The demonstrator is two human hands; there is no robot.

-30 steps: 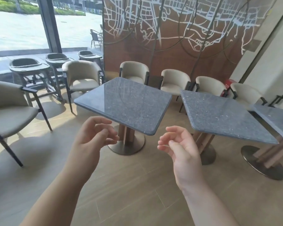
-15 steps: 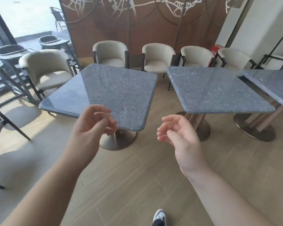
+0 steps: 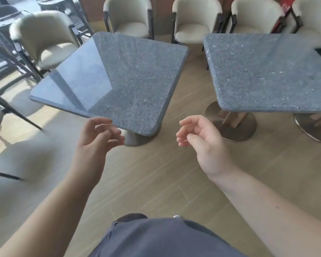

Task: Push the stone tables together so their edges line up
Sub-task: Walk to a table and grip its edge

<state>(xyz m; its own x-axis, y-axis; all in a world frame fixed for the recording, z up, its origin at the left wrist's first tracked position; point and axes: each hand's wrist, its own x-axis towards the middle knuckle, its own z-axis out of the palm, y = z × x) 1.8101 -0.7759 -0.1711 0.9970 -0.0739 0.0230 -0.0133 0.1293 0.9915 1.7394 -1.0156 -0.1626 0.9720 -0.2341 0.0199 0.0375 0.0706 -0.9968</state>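
Wood-plank floor (image 3: 156,173) and a row of cream chairs (image 3: 195,21) behind two grey stone surfaces. Your left surface (image 3: 119,78) sits skewed, a clear gap apart from the right surface (image 3: 271,75). Your left hand (image 3: 96,138) and right hand (image 3: 202,141) float just short of the skewed one's near corner, fingers loosely curled, holding nothing.
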